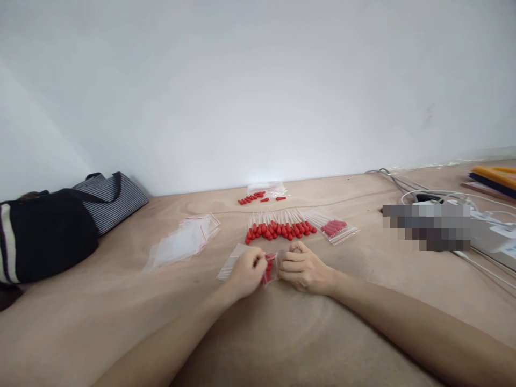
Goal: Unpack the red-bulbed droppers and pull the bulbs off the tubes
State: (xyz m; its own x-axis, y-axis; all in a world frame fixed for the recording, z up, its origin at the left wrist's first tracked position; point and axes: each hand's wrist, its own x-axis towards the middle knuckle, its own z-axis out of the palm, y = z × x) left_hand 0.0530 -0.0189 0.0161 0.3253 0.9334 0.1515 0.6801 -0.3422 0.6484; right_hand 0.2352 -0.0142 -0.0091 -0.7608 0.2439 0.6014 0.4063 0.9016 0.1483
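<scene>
The person has the small clear bag (272,269) between 2 hands, near the middle of the bench (121,317), well short of its far edge (near edge's out of frame). The left hand (249,270) has a narrow grip, thumb and fingers closed on the bag; the right hand (304,269) looks to be pinching its right end, though exactly how is tough to see. Doing this bit well, imo: keep the left pinch steady but light so the sticks inside don't skew, hold the plastic flat, and work along the right edge evenly, clear of the red tips (268,272). As for direction, the long axis runs roughly left to right, tips aimed at the bench's right side, white shafts (230,266) trailing left. The loose red-tipped sticks (284,231) sit just beyond, pale ends toward the far edge.
</scene>
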